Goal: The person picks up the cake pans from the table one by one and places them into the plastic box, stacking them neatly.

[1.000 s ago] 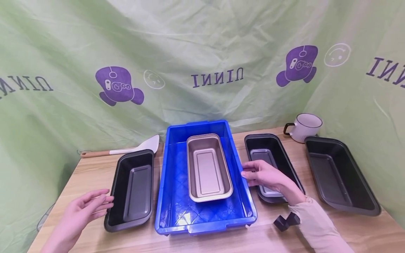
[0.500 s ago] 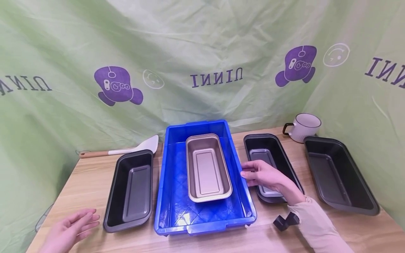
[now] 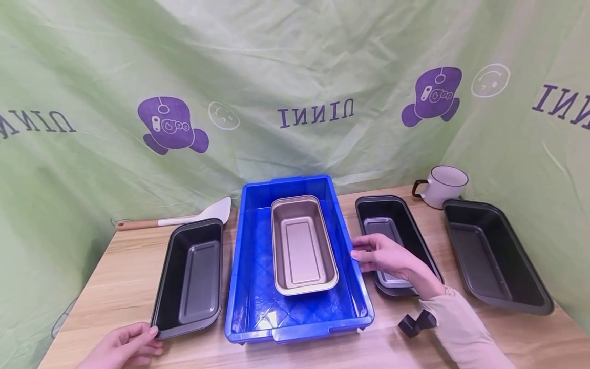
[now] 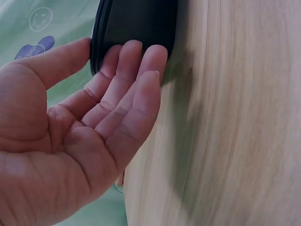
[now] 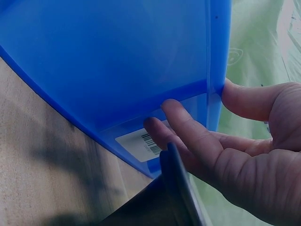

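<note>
My left hand (image 3: 122,346) pinches the near left corner of a black loaf pan (image 3: 200,282); in the left wrist view the thumb lies on the pan's rim (image 4: 97,40) and the fingers are against its outer wall. My right hand (image 3: 389,259) holds the right side of a blue plastic bin (image 3: 301,329), thumb at the rim and fingers against the outer wall, near a barcode label (image 5: 141,143). Inside that bin sits a gold loaf pan (image 3: 301,251). A second black loaf pan (image 3: 392,225) stands partly hidden behind the right hand.
Farther right is another black loaf pan (image 3: 498,261), with a white mug (image 3: 444,188) behind it. A spatula (image 3: 180,220) with a wooden handle lies at the back left. A small black object (image 3: 416,324) is by the right sleeve. Green cloth (image 3: 295,77) hangs behind the table.
My left hand first drew back from the left black loaf pan, then came down and right to its near corner, where it now grips the rim. The right hand stays on the bin.
</note>
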The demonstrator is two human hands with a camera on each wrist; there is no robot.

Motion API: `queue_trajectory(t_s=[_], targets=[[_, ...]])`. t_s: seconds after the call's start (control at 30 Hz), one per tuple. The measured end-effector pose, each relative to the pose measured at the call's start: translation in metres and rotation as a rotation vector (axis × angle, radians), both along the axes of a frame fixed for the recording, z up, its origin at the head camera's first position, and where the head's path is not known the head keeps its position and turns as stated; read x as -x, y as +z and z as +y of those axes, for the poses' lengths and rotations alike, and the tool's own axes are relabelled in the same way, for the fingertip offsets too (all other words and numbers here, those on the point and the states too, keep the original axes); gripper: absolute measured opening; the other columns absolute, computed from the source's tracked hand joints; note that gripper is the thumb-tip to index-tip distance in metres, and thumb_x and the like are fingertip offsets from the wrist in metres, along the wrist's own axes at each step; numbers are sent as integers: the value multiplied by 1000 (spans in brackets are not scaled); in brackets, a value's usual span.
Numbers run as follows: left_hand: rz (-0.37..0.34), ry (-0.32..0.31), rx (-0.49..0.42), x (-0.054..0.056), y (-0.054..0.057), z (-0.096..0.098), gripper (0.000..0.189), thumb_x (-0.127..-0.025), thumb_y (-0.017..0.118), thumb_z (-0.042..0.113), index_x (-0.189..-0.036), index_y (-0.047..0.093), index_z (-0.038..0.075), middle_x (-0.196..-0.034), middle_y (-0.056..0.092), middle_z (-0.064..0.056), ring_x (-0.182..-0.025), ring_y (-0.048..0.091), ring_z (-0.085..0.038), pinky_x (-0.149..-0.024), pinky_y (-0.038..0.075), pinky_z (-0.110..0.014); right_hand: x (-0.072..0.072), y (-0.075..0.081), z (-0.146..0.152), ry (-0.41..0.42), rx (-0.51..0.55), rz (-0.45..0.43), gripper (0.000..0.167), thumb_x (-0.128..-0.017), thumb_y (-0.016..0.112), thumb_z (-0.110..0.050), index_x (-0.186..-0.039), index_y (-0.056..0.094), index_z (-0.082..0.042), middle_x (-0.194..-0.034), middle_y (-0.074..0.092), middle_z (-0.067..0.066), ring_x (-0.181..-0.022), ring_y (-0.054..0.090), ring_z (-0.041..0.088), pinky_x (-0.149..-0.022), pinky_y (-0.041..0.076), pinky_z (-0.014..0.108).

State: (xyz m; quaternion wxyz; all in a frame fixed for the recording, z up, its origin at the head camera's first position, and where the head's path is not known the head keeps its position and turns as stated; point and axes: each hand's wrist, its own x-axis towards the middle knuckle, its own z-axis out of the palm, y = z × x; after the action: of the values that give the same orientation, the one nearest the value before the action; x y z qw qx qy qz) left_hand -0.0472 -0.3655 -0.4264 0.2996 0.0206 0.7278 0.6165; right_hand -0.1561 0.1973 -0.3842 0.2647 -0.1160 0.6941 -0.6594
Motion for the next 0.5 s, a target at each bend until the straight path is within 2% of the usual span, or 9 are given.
queue_trajectory(t_s=[0.13,0.37,0.43,0.5], targets=[[2,-27,-59,0,-1,5,23,-103,42,14,-102,64,10,-93,72,-6,-88,69,-16,-76,57,-28,0,0,0,-2,-1,-3,56,-95,55,-2,-135,27,24,-118,57,26,-92,63,17,-83,56,38],[-139,-51,-276,1,-1,9,25,-104,42,15,-102,66,11,-97,73,-6,-92,69,-16,-79,55,-24,0,1,0,-2,5,-4,56,-95,55,-2,-135,27,24,-118,57,27,-93,63,18,-84,55,38],[-173,-53,-314,2,-1,8,25,-103,42,15,-101,67,11,-98,73,-6,-93,69,-15,-80,55,-23,0,1,0,0,8,-5,56,-95,55,-2,-135,27,24,-119,56,27,-93,63,18,-84,55,38],[-172,-59,-331,1,-1,8,26,-104,42,15,-101,67,12,-99,73,-6,-94,69,-15,-80,55,-23,0,1,0,0,11,-6,56,-95,55,-2,-135,26,24,-119,56,28,-93,63,18,-85,55,39]])
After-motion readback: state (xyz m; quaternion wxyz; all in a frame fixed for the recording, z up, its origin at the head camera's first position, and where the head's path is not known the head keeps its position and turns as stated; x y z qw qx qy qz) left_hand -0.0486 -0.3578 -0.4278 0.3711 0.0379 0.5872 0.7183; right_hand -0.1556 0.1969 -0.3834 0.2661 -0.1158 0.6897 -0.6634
